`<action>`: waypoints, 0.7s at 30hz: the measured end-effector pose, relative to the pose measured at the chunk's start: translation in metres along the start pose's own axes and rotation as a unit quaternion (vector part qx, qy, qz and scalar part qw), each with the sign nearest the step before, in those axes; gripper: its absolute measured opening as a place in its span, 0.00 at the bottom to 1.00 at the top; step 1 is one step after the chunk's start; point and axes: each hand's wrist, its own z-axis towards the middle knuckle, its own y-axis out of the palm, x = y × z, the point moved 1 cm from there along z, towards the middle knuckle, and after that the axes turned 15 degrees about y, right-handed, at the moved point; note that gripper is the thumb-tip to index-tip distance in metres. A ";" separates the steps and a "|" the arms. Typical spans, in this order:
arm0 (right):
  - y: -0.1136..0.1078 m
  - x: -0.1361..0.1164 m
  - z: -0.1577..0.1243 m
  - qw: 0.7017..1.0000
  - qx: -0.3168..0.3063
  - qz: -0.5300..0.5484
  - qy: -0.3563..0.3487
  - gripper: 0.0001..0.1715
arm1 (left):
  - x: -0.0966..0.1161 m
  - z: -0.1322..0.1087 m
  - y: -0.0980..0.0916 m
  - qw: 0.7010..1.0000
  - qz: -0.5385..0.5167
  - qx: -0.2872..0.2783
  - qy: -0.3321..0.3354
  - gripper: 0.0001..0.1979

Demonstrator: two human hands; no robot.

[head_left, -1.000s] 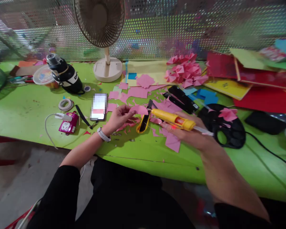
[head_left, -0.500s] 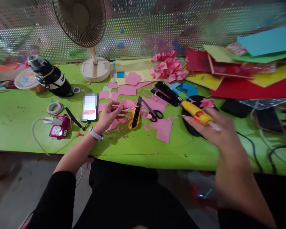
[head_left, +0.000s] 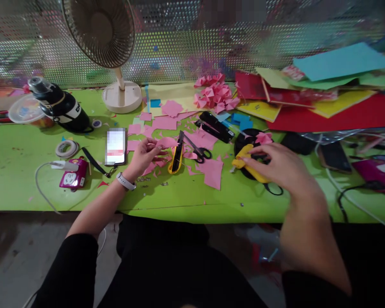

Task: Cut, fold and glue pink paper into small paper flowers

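Note:
My left hand (head_left: 143, 157) is pinched on a piece of pink paper (head_left: 167, 142) above the green table. My right hand (head_left: 284, 171) grips a yellow hot glue gun (head_left: 244, 155) over a black round object (head_left: 240, 143), its tip pointing down to the left. A folded pink paper flower (head_left: 264, 138) lies just beyond those fingers. Between the hands are a yellow utility knife (head_left: 176, 160), black-handled scissors (head_left: 202, 155) and pink paper scraps (head_left: 213, 173). Behind the scissors sits a black stapler (head_left: 216, 127).
A pile of folded pink paper pieces (head_left: 216, 92) stands at the back, near a fan (head_left: 122, 97). On the left are a phone (head_left: 115, 146), a black bottle (head_left: 64, 107), tape (head_left: 66, 148) and a purple power socket (head_left: 73, 173). Coloured sheets (head_left: 336, 122) are stacked on the right.
My right hand has turned the glue gun, so its tip points down and left instead of up and left. My left hand keeps its pinch. The whole view has shifted slightly.

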 end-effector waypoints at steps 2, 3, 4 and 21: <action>0.010 -0.038 0.003 0.999 -0.026 0.022 0.015 0.14 | 0.001 0.000 0.000 1.000 -0.003 0.002 0.000 0.13; 0.018 -0.057 0.006 0.998 -0.054 0.012 0.007 0.15 | 0.001 0.000 0.000 1.000 -0.005 0.004 0.001 0.13; 0.027 -0.074 0.008 0.997 -0.079 -0.002 -0.005 0.16 | 0.002 0.000 0.001 1.000 -0.007 0.005 0.001 0.13; 0.038 -0.139 0.007 0.956 -0.109 0.245 -0.123 0.18 | -0.012 -0.006 0.007 1.000 -0.026 -0.010 -0.012 0.21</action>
